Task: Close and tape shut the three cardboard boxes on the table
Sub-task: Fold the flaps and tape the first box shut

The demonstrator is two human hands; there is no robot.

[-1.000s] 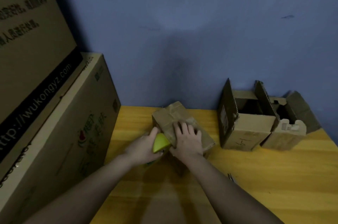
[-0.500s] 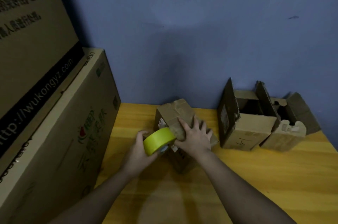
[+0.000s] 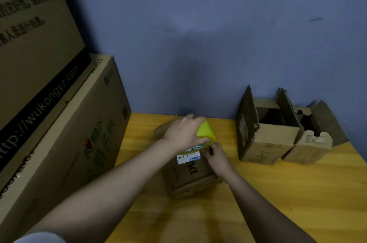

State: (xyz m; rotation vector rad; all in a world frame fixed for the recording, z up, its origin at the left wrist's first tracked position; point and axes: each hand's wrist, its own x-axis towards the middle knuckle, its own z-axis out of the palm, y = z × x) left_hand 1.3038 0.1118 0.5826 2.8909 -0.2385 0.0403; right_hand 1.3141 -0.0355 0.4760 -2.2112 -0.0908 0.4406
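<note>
Taping the first small brown cardboard box (image 3: 188, 171), judging by the layout: left hand (image 3: 183, 133) grips the yellow-green roll of tape (image 3: 206, 133), fingers wrapped round it, roll held over the far end of the box top. Right hand (image 3: 215, 158) sits at the near right edge of that box, fingertips (image 3: 208, 148) pinched just under the roll, apparently on the tape's free end; blur makes it hard to confirm. A yellow strip seems to run from the roll down to those fingertips, above the white printed label (image 3: 188, 157). Box lies on the yellow wooden table (image 3: 278, 193), between both wrists, flaps down.

Two more brown cardboard boxes (image 3: 266, 135) (image 3: 309, 141) stand well right of the right hand, flaps up, untaped. Large printed cartons (image 3: 59, 123) stand left of the left forearm.

Next move probably: stick the end down, pull the roll across the seam, press flat, tear off. Risk: the strip twisting or landing off the seam.
</note>
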